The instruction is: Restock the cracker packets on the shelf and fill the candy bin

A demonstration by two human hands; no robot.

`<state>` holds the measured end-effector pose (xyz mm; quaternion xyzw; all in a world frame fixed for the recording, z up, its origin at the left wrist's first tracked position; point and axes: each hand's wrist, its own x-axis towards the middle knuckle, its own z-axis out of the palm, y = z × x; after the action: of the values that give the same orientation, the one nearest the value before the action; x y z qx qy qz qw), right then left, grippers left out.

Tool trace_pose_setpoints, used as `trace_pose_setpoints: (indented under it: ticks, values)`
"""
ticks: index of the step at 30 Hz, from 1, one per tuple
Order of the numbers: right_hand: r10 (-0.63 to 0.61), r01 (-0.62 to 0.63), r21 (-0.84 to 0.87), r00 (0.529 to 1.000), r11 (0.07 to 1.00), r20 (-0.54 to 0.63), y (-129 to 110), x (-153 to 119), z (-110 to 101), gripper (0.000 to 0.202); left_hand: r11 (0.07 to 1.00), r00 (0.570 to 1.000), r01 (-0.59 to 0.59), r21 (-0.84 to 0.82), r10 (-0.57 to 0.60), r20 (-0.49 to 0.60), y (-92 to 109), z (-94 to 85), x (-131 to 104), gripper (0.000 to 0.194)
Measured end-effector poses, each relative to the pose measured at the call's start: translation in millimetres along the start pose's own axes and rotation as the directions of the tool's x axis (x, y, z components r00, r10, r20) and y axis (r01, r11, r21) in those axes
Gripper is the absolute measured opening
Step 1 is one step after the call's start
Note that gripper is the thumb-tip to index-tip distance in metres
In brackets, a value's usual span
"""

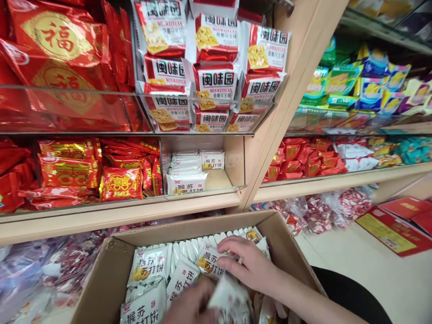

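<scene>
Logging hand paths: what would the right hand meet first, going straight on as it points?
The right hand would probably meet the white packet just beyond its fingers; whether they already touch is unclear.

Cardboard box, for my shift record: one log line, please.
cardboard box: open, white packets inside | right hand: fingers at packets | left hand: blurred, grip unclear | shelf compartment: similar packets

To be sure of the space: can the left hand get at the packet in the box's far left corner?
Probably yes: the left hand is inside the box, and nothing covers the packet.
</scene>
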<state>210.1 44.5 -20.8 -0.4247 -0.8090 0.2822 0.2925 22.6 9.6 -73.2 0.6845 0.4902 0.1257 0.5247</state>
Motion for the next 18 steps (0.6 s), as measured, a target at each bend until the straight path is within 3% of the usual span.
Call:
trace_pose_setpoints:
  ticks: [3,4,6,8,11,16,18]
  values:
    - [0.153,-0.162,0.101,0.984,0.982,0.089,8.1,-4.8,13.3,0.027,0.982,0.993,-0.082,-0.168,0.067,-0.092,25.4,-17.7,-4.5,0.019]
    - [0.181,-0.19,0.123,0.98,0.974,0.085,8.3,-3.6,15.3,0.029,0.946,0.985,-0.125,-0.299,0.082,-0.152,30.5,-18.6,-4.0,0.02]
    - [0.26,-0.255,0.184,0.966,0.949,0.0,6.0,-0.3,17.7,0.031,0.857,0.956,-0.173,-0.486,0.029,-0.291,34.1,-14.6,-2.1,0.028]
    - [0.384,-0.349,0.308,0.922,0.885,-0.058,2.3,1.8,20.3,0.032,0.791,0.93,-0.169,-0.588,-0.07,-0.361,32.1,-6.8,-0.6,0.035]
    - [0.54,-0.469,0.501,0.841,0.727,0.005,-1.4,0.1,27.0,0.037,0.785,0.9,-0.155,-0.6,-0.138,-0.414,30.1,1.8,-0.5,0.035]
    - [0.612,-0.443,0.667,0.79,0.599,-0.025,-1.0,-4.5,39.8,0.037,0.788,0.759,-0.275,-0.552,-0.175,-0.628,42.2,3.0,-2.8,0.036]
    - [0.663,-0.431,0.738,0.748,0.519,-0.03,-1.1,-3.1,41.2,0.037,0.73,0.781,-0.324,-0.601,-0.153,-0.606,46.0,2.9,-3.0,0.04]
